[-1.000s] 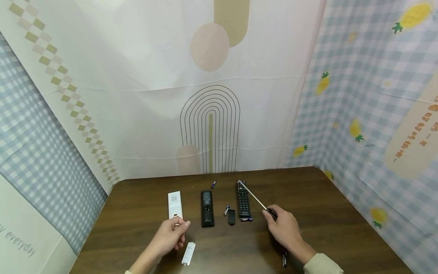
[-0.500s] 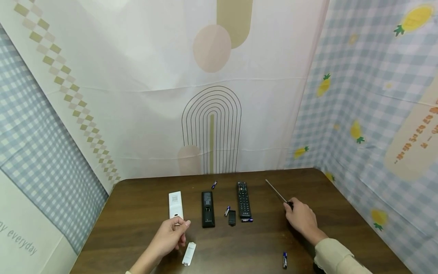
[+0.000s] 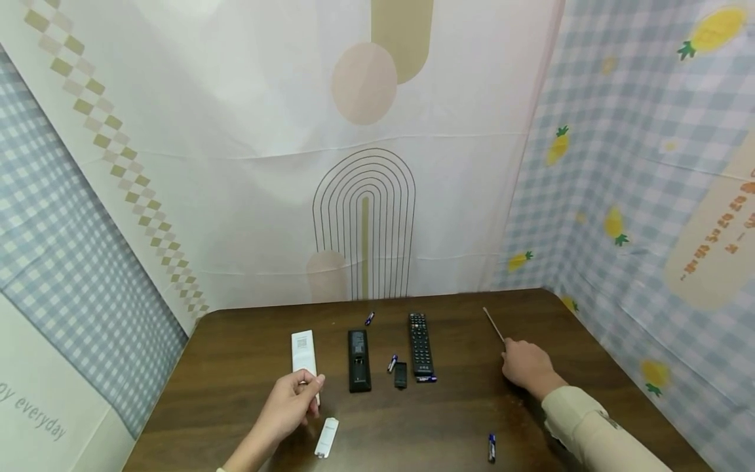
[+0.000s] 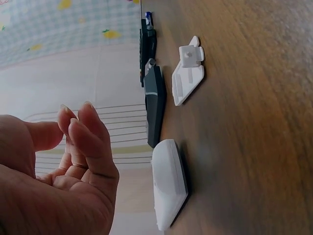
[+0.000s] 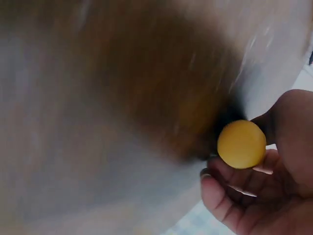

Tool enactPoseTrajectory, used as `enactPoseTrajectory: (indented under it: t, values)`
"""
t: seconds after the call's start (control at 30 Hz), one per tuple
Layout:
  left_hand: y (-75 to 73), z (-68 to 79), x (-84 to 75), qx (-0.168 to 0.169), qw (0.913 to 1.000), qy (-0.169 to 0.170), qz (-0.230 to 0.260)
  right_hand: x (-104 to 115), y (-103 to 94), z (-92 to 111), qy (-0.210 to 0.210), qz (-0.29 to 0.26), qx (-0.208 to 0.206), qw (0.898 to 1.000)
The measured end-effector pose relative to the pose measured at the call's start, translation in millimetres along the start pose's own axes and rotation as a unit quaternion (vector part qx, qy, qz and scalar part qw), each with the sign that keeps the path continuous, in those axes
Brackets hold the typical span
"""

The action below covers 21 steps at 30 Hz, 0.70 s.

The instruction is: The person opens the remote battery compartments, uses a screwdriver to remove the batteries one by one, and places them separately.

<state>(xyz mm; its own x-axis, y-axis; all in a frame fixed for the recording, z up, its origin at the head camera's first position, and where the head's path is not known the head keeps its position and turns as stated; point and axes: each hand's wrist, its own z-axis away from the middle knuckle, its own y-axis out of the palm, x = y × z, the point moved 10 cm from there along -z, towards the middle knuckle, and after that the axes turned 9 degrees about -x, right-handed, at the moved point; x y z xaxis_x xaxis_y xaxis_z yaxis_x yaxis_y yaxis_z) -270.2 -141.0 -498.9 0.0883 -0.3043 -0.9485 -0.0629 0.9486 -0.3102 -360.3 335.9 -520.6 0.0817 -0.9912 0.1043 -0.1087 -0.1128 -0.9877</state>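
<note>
A: What do the two hands show?

B: The left hand (image 3: pixel 290 403) hangs over the bench (image 3: pixel 236 387), its fingers loosely bent, thumb tip close to the forefinger, grasping nothing. The right hand (image 3: pixel 527 367), farther out on the right side, has its fingers curled round a screwdriver (image 3: pixel 494 324).

A: Which parts of the tool are visible?

B: From above, only the thin shaft, pointing towards the far edge of the bench; at the right wrist, the rounded yellow handle end (image 5: pixel 241 144). The surroundings there are blurred, and I cannot tell whether the tool touches the wood.

A: What lies nearest the left hand?

B: A white remote (image 3: pixel 303 351), label side up, its near end partly masked by the hand; seen from the left wrist, the two stand apart. Nearer the person lies a white cover (image 3: pixel 327 438), with its clip side raised in the wrist view.

A: And the middle of the bench?

B: A black remote (image 3: pixel 358 360), back upward, its compartment uncovered. To its right lies a black cover (image 3: pixel 400 375), then a second remote (image 3: pixel 421 344), also black, buttons upward.

A: How are the batteries distributed?

B: One battery (image 3: pixel 369 318) lies beyond the uncovered remote; another cell (image 3: pixel 392 363) just beside the black cover; a third cell (image 3: pixel 426 379) at the near end of the button-side-up remote; a fourth cell (image 3: pixel 492 448) close to the person, left of the right sleeve (image 3: pixel 580 416).
</note>
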Motion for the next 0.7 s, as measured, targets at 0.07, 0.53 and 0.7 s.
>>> enactPoseTrajectory:
  t: [0.07, 0.53, 0.7]
  values:
    - [-0.1, 1.1, -0.9, 0.002, 1.0, 0.003, -0.001, -4.6, -0.4, -2.5, -0.01, 0.025, 0.013, 1.0]
    - [-0.1, 3.7, -4.5, -0.001, 0.9999, 0.01, 0.01, -44.1, -0.5, -9.0, 0.023, -0.027, 0.074, 0.997]
    - [-0.7, 5.6, -7.1, -0.006, 0.9998, 0.007, 0.015, -49.5, 1.4, -8.0, 0.044, -0.039, 0.082, 0.995]
